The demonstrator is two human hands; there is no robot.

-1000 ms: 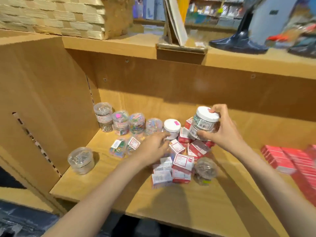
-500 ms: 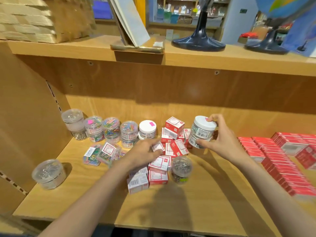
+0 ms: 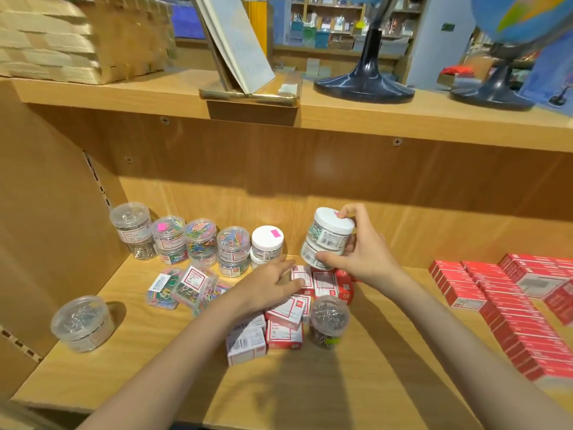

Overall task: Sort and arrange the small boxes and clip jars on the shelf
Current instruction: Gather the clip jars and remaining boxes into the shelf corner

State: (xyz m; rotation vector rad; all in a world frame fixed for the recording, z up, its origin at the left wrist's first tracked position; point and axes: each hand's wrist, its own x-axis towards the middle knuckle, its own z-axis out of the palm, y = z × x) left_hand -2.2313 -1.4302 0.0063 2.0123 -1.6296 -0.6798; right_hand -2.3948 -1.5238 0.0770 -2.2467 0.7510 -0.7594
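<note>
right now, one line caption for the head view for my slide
Right hand holds a white-lidded jar stack above red-and-white small boxes while the left hand rests on them.

Two globe stands – two hands – one woven basket.

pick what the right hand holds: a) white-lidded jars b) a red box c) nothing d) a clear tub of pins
a: the right hand has its grip curled round two stacked white-lidded jars, lifted above the red boxes.
</note>
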